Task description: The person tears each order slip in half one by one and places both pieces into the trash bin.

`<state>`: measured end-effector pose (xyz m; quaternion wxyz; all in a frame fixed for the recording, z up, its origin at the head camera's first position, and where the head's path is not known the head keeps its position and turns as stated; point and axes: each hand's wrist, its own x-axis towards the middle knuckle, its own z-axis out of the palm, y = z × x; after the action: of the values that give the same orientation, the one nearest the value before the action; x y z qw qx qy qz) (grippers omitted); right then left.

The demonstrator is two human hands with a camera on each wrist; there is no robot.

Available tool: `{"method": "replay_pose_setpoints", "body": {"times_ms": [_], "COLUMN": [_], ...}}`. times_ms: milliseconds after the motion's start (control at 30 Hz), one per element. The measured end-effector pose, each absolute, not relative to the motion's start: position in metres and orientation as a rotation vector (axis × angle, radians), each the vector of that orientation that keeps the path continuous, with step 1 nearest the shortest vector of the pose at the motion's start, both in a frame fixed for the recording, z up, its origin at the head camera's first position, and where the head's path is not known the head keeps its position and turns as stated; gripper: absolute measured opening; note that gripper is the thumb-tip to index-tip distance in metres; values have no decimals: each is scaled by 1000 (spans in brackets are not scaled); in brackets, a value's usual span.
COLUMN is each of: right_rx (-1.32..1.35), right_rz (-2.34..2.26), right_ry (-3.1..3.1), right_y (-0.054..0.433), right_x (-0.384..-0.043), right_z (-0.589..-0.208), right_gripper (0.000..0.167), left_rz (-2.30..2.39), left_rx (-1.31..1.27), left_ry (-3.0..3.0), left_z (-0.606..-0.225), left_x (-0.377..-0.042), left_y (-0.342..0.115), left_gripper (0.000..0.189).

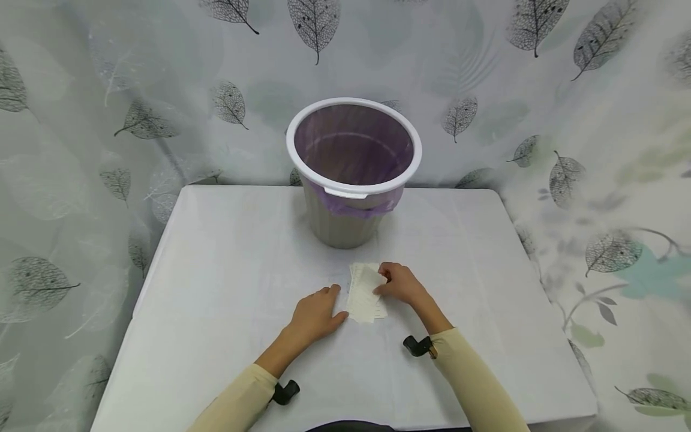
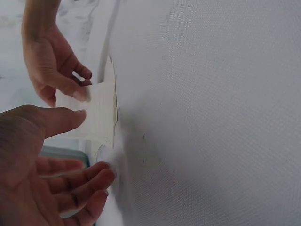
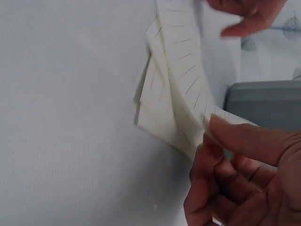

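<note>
Several off-white lined paper sheets [image 1: 364, 297] lie in a loose stack at the middle of the table. My right hand [image 1: 400, 284] pinches the top sheet by its right edge between thumb and fingers. In the right wrist view that lined sheet [image 3: 184, 61] bends up, with other sheets [image 3: 155, 101] fanned beneath it. My left hand [image 1: 317, 313] is at the stack's left side, fingers apart and extended. The left wrist view shows its thumb near the paper [image 2: 101, 113] and nothing gripped.
A grey bin [image 1: 345, 225] with a white rim and purple liner stands behind the sheets, near the back edge of the white-covered table [image 1: 232, 252]. Leaf-patterned curtains [image 1: 254, 78] hang behind and at both sides.
</note>
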<state>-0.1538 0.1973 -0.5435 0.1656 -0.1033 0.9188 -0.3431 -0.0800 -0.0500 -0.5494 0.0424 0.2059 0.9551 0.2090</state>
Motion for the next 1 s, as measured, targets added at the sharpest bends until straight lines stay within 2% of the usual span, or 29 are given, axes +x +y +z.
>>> {"method": "replay_pose_setpoints", "body": {"times_ms": [67, 167, 367, 433, 500, 600, 667, 800, 1000], "right_rx": [-332, -385, -415, -461, -554, -814, -1010, -1299, -1495], "right_rz": [-1120, -1302, -1497, -1494, -1467, -1399, -1349, -1271, -1052], "right_ry": [2542, 2433, 2307, 2349, 2433, 2582, 2653, 2718, 2822], "right_y": [197, 192, 183, 180, 177, 169, 163, 152, 143], "right_x": [-150, -144, -134, -132, -130, -129, -129, -131, -131], "right_z": [-539, -528, -508, -500, -490, -471, -459, -444, -428], "right_gripper": [29, 24, 19, 25, 35, 48, 49, 36, 7], "left_rz": [656, 724, 996, 1085, 1119, 1105, 1069, 1015, 998], "left_rx": [641, 649, 699, 692, 684, 717, 781, 926, 1081], "left_ry": [2960, 3000, 3009, 2976, 2951, 2936, 2937, 2939, 2959], "left_z": [-548, -541, -511, -500, -487, -469, -459, -444, -432], "left_x": [-82, -86, -90, -92, -94, -97, -98, -101, -102], "left_y": [-50, -51, -58, -62, -66, -72, -75, -78, -80], "left_gripper": [62, 64, 18, 7, 5, 5, 5, 8, 14]}}
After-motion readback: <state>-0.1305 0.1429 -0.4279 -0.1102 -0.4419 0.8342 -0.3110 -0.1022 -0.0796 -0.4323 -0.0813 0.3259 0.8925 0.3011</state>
